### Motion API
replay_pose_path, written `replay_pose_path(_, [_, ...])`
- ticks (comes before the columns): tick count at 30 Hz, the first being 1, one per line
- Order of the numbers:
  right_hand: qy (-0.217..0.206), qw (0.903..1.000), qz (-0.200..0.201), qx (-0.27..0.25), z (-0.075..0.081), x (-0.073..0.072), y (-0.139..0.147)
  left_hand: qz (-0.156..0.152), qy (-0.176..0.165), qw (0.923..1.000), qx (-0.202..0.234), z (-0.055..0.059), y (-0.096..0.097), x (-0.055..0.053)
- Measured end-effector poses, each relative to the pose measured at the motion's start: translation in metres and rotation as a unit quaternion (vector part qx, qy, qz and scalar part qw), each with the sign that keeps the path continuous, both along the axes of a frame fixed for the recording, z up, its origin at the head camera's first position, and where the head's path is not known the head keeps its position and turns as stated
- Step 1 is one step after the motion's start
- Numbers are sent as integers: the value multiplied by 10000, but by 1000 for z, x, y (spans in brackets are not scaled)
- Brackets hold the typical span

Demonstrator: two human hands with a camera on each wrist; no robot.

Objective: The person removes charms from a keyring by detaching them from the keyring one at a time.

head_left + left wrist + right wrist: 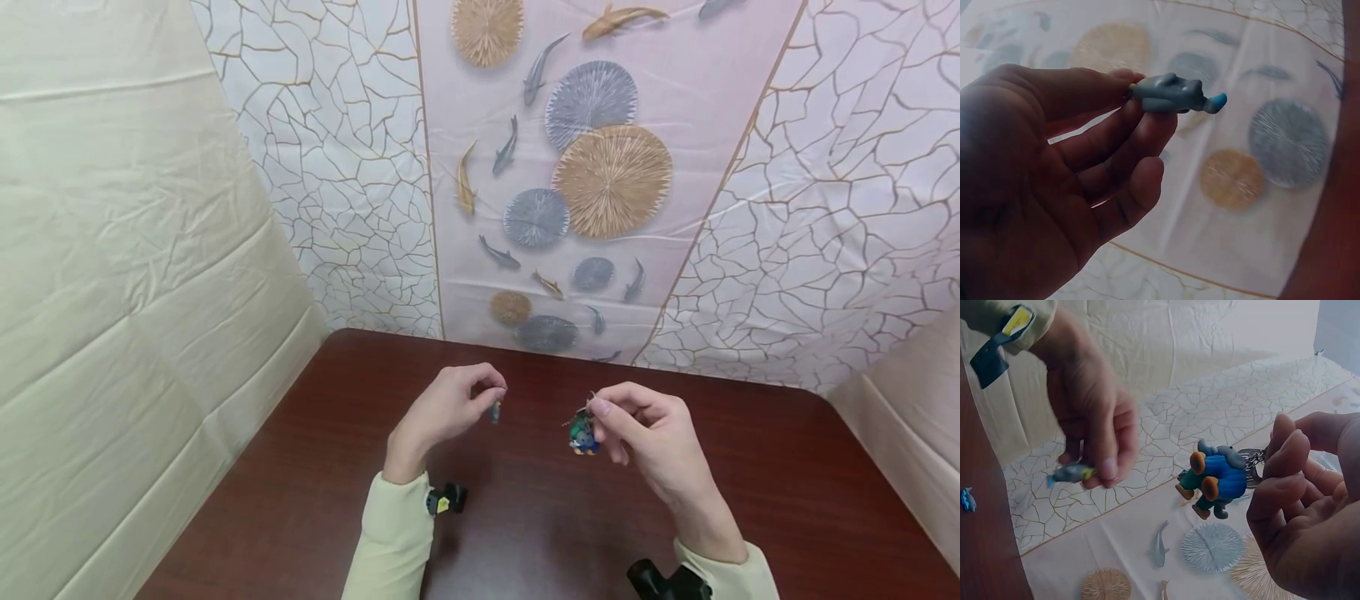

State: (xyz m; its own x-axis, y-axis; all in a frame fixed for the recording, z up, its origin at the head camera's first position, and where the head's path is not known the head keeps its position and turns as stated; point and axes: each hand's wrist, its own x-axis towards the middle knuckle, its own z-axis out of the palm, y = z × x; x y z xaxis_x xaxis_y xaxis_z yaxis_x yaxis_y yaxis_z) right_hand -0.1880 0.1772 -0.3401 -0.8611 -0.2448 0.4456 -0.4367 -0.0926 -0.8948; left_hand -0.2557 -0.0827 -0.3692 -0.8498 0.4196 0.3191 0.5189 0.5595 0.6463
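Observation:
My left hand (448, 406) pinches a small grey-blue figurine charm (1169, 95) between thumb and fingertips. The charm has a bright blue tip and hangs above the table in the head view. To the right, my right hand (654, 435) holds a keychain by its metal ring and chain (1252, 464). From it dangle small figurines (1217, 478) in blue and green, with grey parts and orange-brown feet. A gap separates the two hands, and the charms do not touch.
A dark red-brown wooden table (517, 517) lies under both hands. In the right wrist view a small blue object (968, 500) sits on the tabletop; its kind is unclear. Patterned cloth (495, 250) hangs behind the table, and plain cream cloth (135, 250) hangs at the left.

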Motion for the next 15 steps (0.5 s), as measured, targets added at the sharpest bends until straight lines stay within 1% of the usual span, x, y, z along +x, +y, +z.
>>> replay_pose_path(4, [40,10000,-37,49,0,0,1,120,-140,9997,-178,-13,1,-12])
replay_pose_path(10, [94,9998,-109,102,0,-1,2,212,-483,9980,-352,-34,1,-27])
replay_pose_path(15, [125,9997,-132,166,0,-1,3,271,-848,9949,-469,-52,1,-38])
